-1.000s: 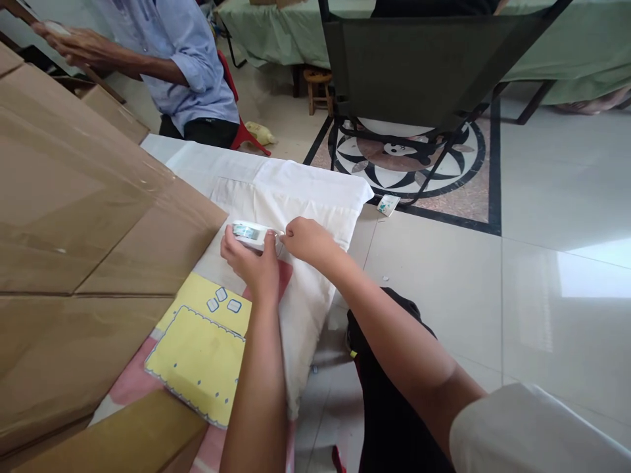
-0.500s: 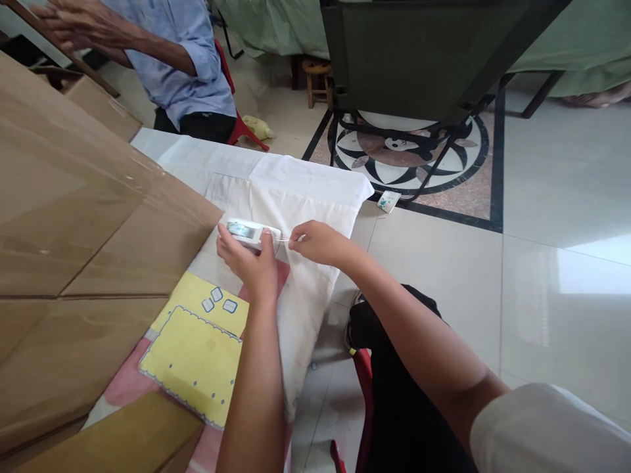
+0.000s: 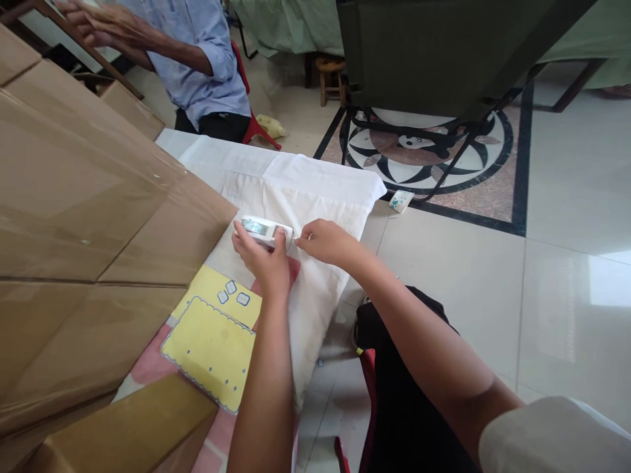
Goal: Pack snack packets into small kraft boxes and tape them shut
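White cloth (image 3: 315, 190), yellow dotted card (image 3: 211, 348)

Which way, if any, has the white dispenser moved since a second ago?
No. The white dispenser stays equally far beyond the yellow card; only the camera shifted.

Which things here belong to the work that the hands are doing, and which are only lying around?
In use: white dispenser in the left hand; thin strip pinched at its end by the right hand; white cloth beneath them.
Lying about: yellow cards; cardboard boxes; small packet on the floor; wooden stool; folding chair.
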Available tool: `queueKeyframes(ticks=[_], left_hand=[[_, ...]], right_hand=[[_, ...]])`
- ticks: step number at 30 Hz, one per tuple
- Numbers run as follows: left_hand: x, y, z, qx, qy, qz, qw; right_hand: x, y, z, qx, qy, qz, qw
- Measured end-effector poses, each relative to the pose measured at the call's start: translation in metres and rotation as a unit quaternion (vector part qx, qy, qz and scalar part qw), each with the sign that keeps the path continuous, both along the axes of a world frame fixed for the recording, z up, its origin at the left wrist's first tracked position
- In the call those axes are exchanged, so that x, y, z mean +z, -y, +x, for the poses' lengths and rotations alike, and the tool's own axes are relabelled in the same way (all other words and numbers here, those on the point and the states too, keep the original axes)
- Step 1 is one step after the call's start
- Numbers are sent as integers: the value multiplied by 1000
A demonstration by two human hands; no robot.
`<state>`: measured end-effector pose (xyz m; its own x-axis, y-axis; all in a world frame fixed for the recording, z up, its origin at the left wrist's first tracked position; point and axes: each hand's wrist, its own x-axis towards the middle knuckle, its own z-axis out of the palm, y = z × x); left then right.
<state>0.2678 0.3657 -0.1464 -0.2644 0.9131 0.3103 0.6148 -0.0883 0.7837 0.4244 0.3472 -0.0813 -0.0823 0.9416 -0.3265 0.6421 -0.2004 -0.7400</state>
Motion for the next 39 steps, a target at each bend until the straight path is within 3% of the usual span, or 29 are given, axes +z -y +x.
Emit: queueKeyframes(ticks=[12,21,39], left_hand=[[2,1,0,1,1,6,1000],[0,0,0,2,-7,-11,1000],[10,-1,1,5,-26,-58,998]], right_hand=[[15,1,-12,1,18,-2,1000],[-1,2,-2,15,-17,2,1000],[-3,-6,-10,20,52,13,998]])
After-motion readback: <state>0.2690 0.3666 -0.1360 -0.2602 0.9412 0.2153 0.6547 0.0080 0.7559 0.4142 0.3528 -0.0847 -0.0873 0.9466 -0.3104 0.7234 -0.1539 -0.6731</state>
